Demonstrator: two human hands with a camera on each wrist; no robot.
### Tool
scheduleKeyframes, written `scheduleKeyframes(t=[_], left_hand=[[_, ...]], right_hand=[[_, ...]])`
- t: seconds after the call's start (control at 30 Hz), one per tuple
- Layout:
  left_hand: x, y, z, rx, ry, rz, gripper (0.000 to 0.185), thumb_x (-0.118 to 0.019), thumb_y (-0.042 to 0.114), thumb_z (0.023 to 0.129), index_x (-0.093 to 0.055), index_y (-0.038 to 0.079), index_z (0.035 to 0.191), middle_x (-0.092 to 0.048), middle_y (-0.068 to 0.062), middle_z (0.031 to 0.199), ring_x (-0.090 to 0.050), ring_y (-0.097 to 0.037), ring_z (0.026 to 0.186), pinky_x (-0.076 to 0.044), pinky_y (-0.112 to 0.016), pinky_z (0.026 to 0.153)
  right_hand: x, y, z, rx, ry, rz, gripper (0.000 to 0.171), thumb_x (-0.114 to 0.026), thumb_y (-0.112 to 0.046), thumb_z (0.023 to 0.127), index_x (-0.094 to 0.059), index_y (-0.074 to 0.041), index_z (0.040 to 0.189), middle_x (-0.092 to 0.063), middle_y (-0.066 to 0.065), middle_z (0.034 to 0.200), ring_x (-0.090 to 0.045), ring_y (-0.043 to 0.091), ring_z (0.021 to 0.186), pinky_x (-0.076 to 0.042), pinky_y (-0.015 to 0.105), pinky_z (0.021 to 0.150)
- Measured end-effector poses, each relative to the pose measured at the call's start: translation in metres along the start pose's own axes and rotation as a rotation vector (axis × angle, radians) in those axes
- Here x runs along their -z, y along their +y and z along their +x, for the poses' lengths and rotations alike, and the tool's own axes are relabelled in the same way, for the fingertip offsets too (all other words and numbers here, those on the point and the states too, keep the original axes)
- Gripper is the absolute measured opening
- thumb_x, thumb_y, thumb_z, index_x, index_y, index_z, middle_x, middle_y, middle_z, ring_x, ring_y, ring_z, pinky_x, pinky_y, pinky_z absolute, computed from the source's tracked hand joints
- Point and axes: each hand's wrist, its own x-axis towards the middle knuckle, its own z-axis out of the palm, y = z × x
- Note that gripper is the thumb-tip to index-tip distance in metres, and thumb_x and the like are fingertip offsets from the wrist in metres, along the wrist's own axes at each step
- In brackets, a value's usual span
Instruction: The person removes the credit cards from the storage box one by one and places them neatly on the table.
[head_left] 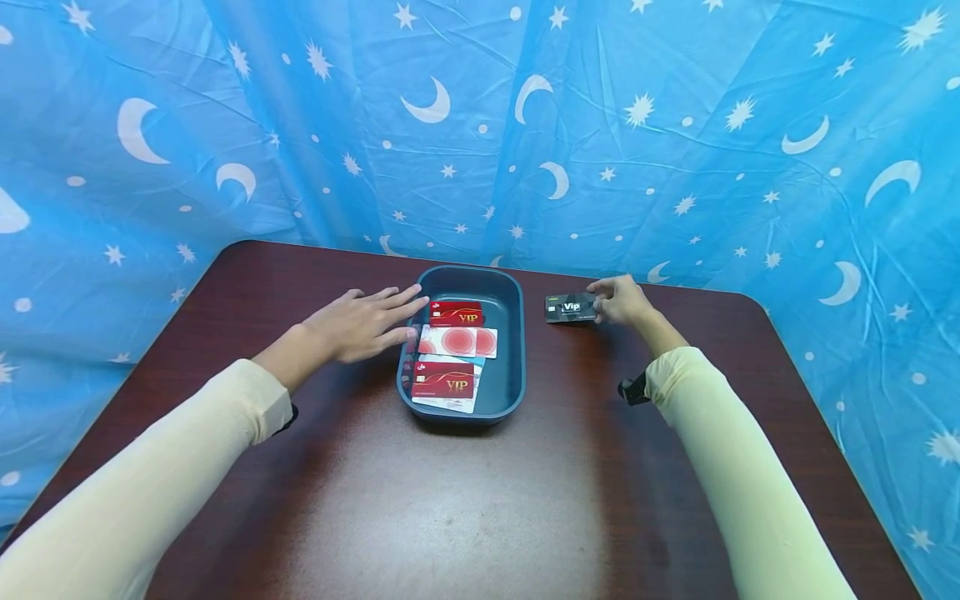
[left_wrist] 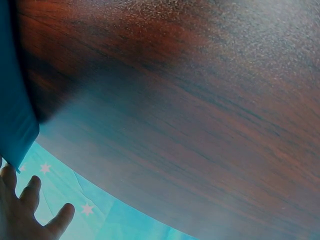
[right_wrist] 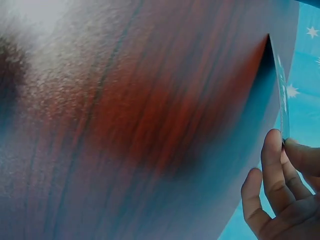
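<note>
Black VIP card (head_left: pixel 570 307) is sitting in the pinch of the right hand (head_left: pixel 621 301), just above the dark wooden surface (head_left: pixel 480 500) and to the right of the blue tray (head_left: pixel 510 367), clear of its rim. In the right wrist view the card (right_wrist: pixel 283 97) is showing edge-on, with fingers (right_wrist: pixel 272 165) curling against its lower end. The left hand (head_left: pixel 360 325) is lying flat with fingers straight and spread, holding nothing, its fingertips touching the tray's left rim; in the left wrist view the hand (left_wrist: pixel 22 210) is appearing beside the tray wall (left_wrist: pixel 15 115). Nothing is standing between the card and the tray. Inside the tray, two red VIP cards (head_left: pixel 457 312) are showing, one at the far end and one at the near end, with a white card bearing red circles (head_left: pixel 457 341) between them and further white cards partly hidden beneath; their exact number cannot be told. A blue curtain with stars and moons (head_left: pixel 675 125) is hanging behind the surface.
</note>
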Motion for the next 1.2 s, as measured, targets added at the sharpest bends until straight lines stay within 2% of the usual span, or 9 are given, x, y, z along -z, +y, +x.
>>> scheduleKeyframes(t=[0.17, 0.3, 0.43, 0.63, 0.7, 0.9, 1.0, 1.1, 1.2], left_hand=[[0.0, 0.0, 0.0, 0.001, 0.0, 0.001, 0.068, -0.044, 0.05, 0.103, -0.023, 0.019, 0.16, -0.019, -0.011, 0.165, -0.026, -0.041, 0.147, -0.023, -0.07, 0.11], [0.0, 0.001, 0.0, 0.004, -0.002, -0.003, 0.068, -0.044, 0.051, 0.102, -0.023, 0.02, 0.159, -0.019, -0.011, 0.165, -0.025, -0.041, 0.147, -0.022, -0.07, 0.111], [0.0, 0.001, 0.0, 0.001, -0.001, 0.001, 0.068, -0.043, 0.05, 0.103, -0.023, 0.02, 0.16, -0.019, -0.01, 0.165, -0.025, -0.04, 0.147, -0.022, -0.07, 0.111], [0.0, 0.002, 0.001, 0.001, 0.003, 0.002, 0.067, -0.043, 0.05, 0.103, -0.023, 0.02, 0.16, -0.019, -0.01, 0.165, -0.025, -0.04, 0.147, -0.023, -0.07, 0.111], [0.0, 0.002, 0.001, 0.001, 0.004, 0.003, 0.067, -0.043, 0.05, 0.103, -0.023, 0.02, 0.16, -0.019, -0.01, 0.165, -0.026, -0.04, 0.147, -0.023, -0.07, 0.11], [0.0, 0.001, 0.001, -0.001, 0.003, 0.004, 0.068, -0.043, 0.051, 0.103, -0.023, 0.02, 0.16, -0.019, -0.01, 0.165, -0.026, -0.04, 0.147, -0.023, -0.07, 0.11], [0.0, 0.001, 0.001, 0.0, 0.002, 0.005, 0.068, -0.043, 0.051, 0.103, -0.023, 0.02, 0.16, -0.019, -0.01, 0.165, -0.025, -0.04, 0.147, -0.023, -0.07, 0.111], [0.0, 0.001, 0.001, 0.005, -0.002, 0.006, 0.068, -0.043, 0.05, 0.103, -0.023, 0.02, 0.16, -0.019, -0.01, 0.165, -0.025, -0.041, 0.147, -0.022, -0.07, 0.111], [0.0, 0.001, 0.001, 0.01, -0.005, 0.004, 0.068, -0.044, 0.05, 0.103, -0.023, 0.019, 0.159, -0.019, -0.011, 0.165, -0.025, -0.041, 0.147, -0.023, -0.07, 0.11]], right_hand=[[-0.005, 0.004, 0.001, -0.031, 0.039, -0.035, 0.034, -0.051, 0.006, 0.098, -0.055, 0.012, 0.131, -0.068, 0.028, 0.106, -0.072, 0.023, 0.071, -0.056, 0.037, 0.079], [-0.01, 0.004, 0.003, -0.049, 0.061, -0.03, 0.034, -0.051, 0.007, 0.097, -0.056, 0.012, 0.13, -0.068, 0.027, 0.105, -0.071, 0.021, 0.069, -0.055, 0.045, 0.087], [-0.013, 0.005, 0.005, -0.044, 0.071, -0.061, 0.033, -0.052, 0.007, 0.096, -0.057, 0.012, 0.129, -0.069, 0.027, 0.103, -0.071, 0.02, 0.068, -0.055, 0.044, 0.087], [-0.016, 0.005, 0.006, -0.046, 0.06, -0.068, 0.033, -0.053, 0.006, 0.096, -0.057, 0.012, 0.129, -0.068, 0.028, 0.106, -0.072, 0.019, 0.067, -0.059, 0.036, 0.075], [-0.017, 0.005, 0.005, -0.053, 0.059, -0.062, 0.033, -0.052, 0.006, 0.096, -0.056, 0.012, 0.129, -0.067, 0.028, 0.106, -0.072, 0.019, 0.067, -0.059, 0.036, 0.075], [-0.017, 0.002, 0.001, -0.073, 0.056, -0.088, 0.032, -0.054, 0.003, 0.097, -0.057, 0.009, 0.129, -0.067, 0.027, 0.11, -0.074, 0.022, 0.071, -0.049, 0.048, 0.097], [-0.016, 0.001, 0.0, -0.076, 0.051, -0.094, 0.032, -0.055, 0.001, 0.097, -0.057, 0.008, 0.129, -0.065, 0.027, 0.115, -0.075, 0.024, 0.074, -0.045, 0.049, 0.102], [-0.014, 0.002, 0.0, -0.079, 0.039, -0.087, 0.033, -0.057, -0.001, 0.098, -0.056, 0.008, 0.13, -0.063, 0.028, 0.121, -0.075, 0.024, 0.075, -0.052, 0.045, 0.093], [-0.014, 0.003, 0.001, -0.084, 0.022, -0.084, 0.035, -0.058, -0.004, 0.099, -0.055, 0.008, 0.131, -0.062, 0.028, 0.124, -0.075, 0.025, 0.077, -0.056, 0.035, 0.074]])
